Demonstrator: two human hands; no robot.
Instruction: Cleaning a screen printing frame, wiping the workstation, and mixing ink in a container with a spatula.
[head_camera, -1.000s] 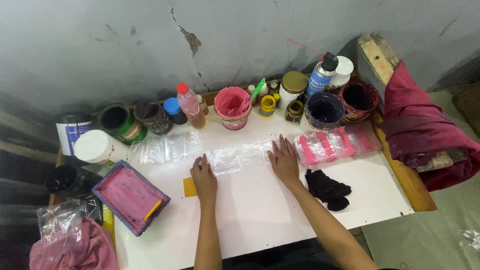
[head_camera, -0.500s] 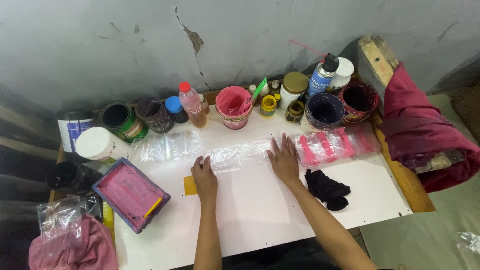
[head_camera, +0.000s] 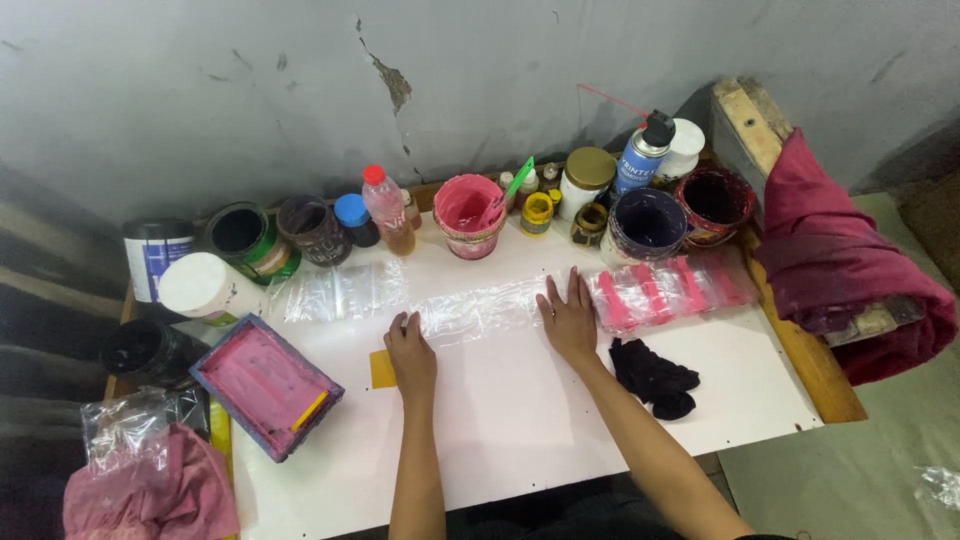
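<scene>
Clear plastic strip (head_camera: 480, 310): one, flat on white table (head_camera: 520, 430); left hand (head_camera: 410, 352), right hand (head_camera: 570, 318) pressing ends, grip spread.

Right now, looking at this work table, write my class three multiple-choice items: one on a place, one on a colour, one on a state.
1. Where is the black cloth?
A. beside the right hand
B. inside a paint pot
C. on the floor

2. What colour is the inside of the framed screen?
A. green
B. pink
C. white

3. How do both hands rest on the clear plastic sheet?
A. clenched into fists
B. lifted above it
C. flat, palms down

Answers: 1 A, it lies on the white table to the right of that forearm. 2 B, pink ink covers it. 3 C, the left hand and right hand press its ends.
</scene>
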